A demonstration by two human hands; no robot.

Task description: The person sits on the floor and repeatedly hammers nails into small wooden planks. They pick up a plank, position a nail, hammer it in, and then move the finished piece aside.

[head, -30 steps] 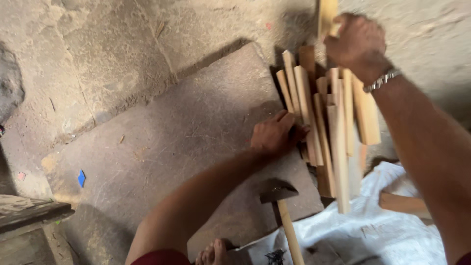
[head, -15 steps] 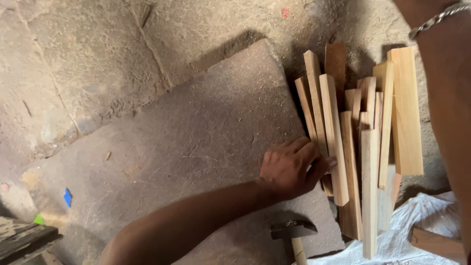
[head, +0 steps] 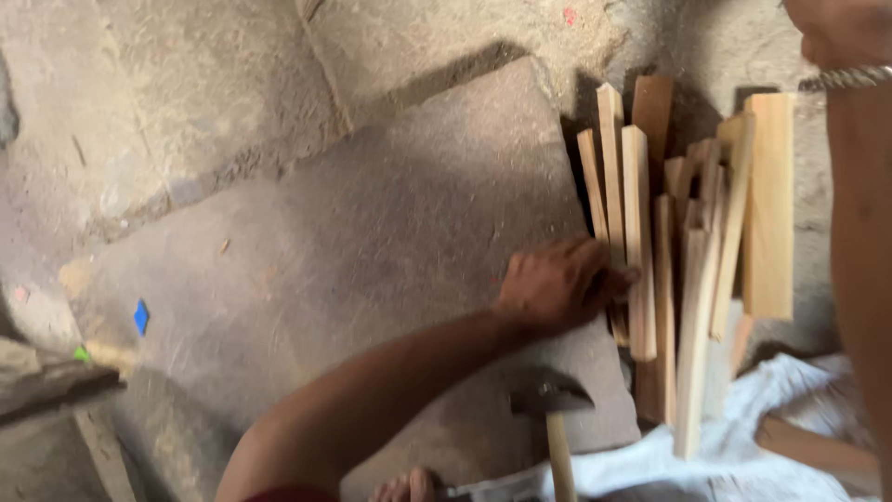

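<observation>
A pile of pale wooden sticks [head: 637, 242] lies upright-to-frame at the right edge of a flat grey stone slab [head: 372, 251]. My left hand [head: 557, 284] rests on the slab's edge, its fingertips and thumb touching the leftmost sticks, with none lifted. Only part of my right hand [head: 841, 28] shows at the top right corner, with a metal bracelet [head: 850, 79] on the wrist; its fingers are cut off by the frame. A wider plank [head: 769, 204] lies just left of that forearm.
A hammer [head: 555, 418] with a wooden handle lies at the slab's lower right, by a white sack [head: 743, 437]. Toes [head: 409, 485] show at the bottom edge. Rough stone floor surrounds the slab; a dark board [head: 46, 381] and a blue scrap [head: 140, 316] are at left.
My right hand has risen from the top of the pile to the frame's top right corner. The left hand stays at the pile's left edge. The view has drifted.
</observation>
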